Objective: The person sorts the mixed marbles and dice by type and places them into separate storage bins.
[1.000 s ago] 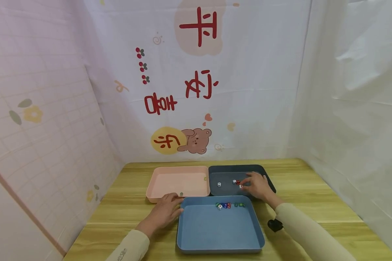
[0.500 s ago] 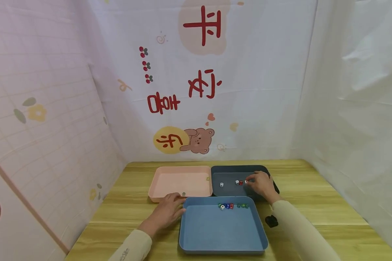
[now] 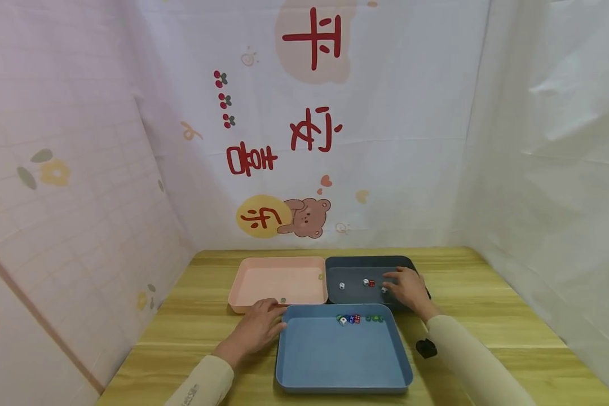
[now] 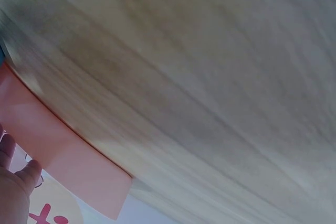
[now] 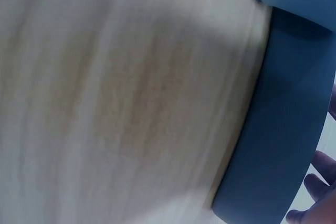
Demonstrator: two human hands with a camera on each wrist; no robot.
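Observation:
My right hand (image 3: 408, 290) reaches over the dark tray (image 3: 350, 263), fingers spread apart. Just below its fingertips lies a white die (image 3: 384, 290) on the tray floor. Further left in that tray are a white die (image 3: 366, 282) touching a red die (image 3: 372, 283), and another white die (image 3: 342, 286). The left hand (image 3: 257, 327) rests with loose fingers at the left rim of the blue tray (image 3: 342, 361), close to the pink tray (image 3: 279, 260). In the left wrist view its fingertips (image 4: 32, 167) show beside the pink wall.
At the blue tray's far side sit a white die (image 3: 343, 321), a blue die (image 3: 352, 319), a red die (image 3: 357, 318) and several green pieces (image 3: 375, 318). Inside the pink tray are a small greenish piece (image 3: 283, 300) and a yellowish one (image 3: 321, 277). Fabric walls surround the wooden table (image 3: 487, 316).
My right hand has shifted right within the dark tray with a white die, and its fingers have let go of it near the tray's right side. The left hand stays put.

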